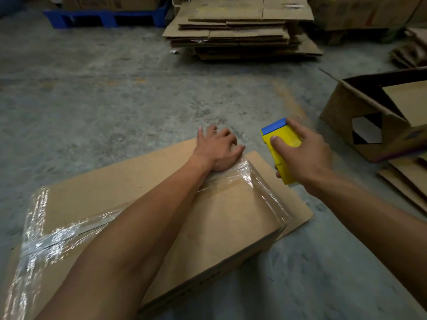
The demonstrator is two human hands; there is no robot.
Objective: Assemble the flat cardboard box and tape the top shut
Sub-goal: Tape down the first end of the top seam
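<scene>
A closed cardboard box [221,218] stands on the concrete floor in front of me, its top crossed by shiny clear tape [258,190] along the centre seam and both end edges. My left hand [217,148] lies flat with fingers spread on the far right corner of the top, pressing the tape there. My right hand [305,153] hovers just right of that corner, off the box, gripping a yellow tape dispenser with a blue end [280,144]. My left forearm hides much of the centre seam.
A flat cardboard sheet [293,199] lies under the box. An open, untaped box [360,116] sits at the right above more flat sheets [406,179]. A tall stack of flattened boxes [240,31] stands at the far centre, a blue pallet [104,17] at the far left.
</scene>
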